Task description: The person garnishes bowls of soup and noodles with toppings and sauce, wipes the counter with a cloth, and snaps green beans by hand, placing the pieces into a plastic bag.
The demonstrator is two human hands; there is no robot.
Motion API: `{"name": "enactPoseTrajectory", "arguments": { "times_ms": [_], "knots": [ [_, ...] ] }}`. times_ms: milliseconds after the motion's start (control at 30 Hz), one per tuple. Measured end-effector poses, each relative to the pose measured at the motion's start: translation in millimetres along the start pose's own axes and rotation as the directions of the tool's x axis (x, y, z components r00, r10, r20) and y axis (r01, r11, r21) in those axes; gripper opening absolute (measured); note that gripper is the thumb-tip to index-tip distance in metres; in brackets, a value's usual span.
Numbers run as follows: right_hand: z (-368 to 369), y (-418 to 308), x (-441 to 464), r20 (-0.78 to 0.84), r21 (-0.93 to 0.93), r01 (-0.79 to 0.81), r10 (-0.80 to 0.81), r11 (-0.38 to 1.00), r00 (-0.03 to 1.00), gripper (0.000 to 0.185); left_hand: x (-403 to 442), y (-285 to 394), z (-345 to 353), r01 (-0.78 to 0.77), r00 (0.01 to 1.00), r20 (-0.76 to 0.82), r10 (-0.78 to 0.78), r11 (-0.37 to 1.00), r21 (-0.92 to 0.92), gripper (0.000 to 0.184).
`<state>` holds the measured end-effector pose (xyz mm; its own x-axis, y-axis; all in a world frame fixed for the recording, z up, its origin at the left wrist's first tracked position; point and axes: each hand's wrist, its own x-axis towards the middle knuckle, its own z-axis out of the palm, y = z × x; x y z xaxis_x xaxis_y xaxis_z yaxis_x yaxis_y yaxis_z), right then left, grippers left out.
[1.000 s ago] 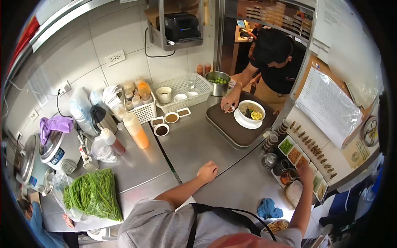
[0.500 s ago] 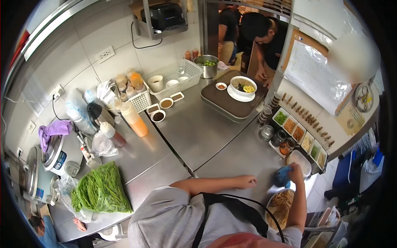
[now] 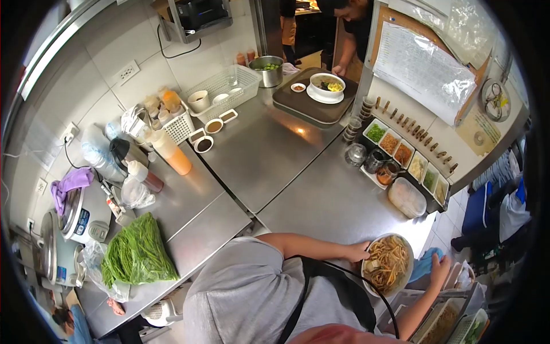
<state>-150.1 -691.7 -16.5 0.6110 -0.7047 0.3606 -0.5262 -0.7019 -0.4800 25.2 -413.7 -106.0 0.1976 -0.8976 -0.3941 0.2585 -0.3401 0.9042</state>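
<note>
My left hand (image 3: pixel 359 252) grips the near left rim of a white bowl (image 3: pixel 410 252) filled with brown noodles (image 3: pixel 387 265). The bowl is at the counter's front edge, close to my apron; whether it still rests on the counter I cannot tell. To its right, my right hand (image 3: pixel 440 269) is closed on a bunched blue cloth (image 3: pixel 425 264) beyond the counter's edge. A clear lidded tub (image 3: pixel 407 198) stands on the counter past the bowl.
Condiment trays (image 3: pixel 402 153) and jars (image 3: pixel 374 160) line the right side. At the back, a person's hand (image 3: pixel 339 70) is at a brown tray (image 3: pixel 292 106) bearing a soup bowl (image 3: pixel 326 87). Bagged green vegetables (image 3: pixel 139 252), squeeze bottles (image 3: pixel 172 153) and sauce dishes (image 3: pixel 203 143) stand left.
My left hand has moved right and taken hold of the noodle bowl. My right hand has carried the blue cloth off the counter toward the lower right. The view has shifted slightly.
</note>
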Motion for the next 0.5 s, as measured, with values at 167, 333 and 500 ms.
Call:
{"name": "enactPoseTrajectory", "arguments": {
  "times_ms": [167, 333, 500],
  "knots": [
    [17, 22, -29, -0.043, -0.021, -0.042, 0.041, 0.999, 0.998, 0.035, 6, -11, -8, -0.190, 0.980, -0.054, 0.194, 0.979, 0.075, 0.032],
    [16, -7, -28, 0.047, 0.163, -0.151, 0.145, 0.975, 0.988, 0.022, -12, -20, -61, -0.313, 0.946, -0.103, 0.308, 0.949, -0.030, 0.022],
    [42, -56, -23, 0.353, 0.609, -0.395, 0.211, 0.688, 0.912, 0.016, -54, -31, -143, -0.176, 0.866, -0.455, 0.205, 0.979, 0.106, 0.027]
  ]
}}
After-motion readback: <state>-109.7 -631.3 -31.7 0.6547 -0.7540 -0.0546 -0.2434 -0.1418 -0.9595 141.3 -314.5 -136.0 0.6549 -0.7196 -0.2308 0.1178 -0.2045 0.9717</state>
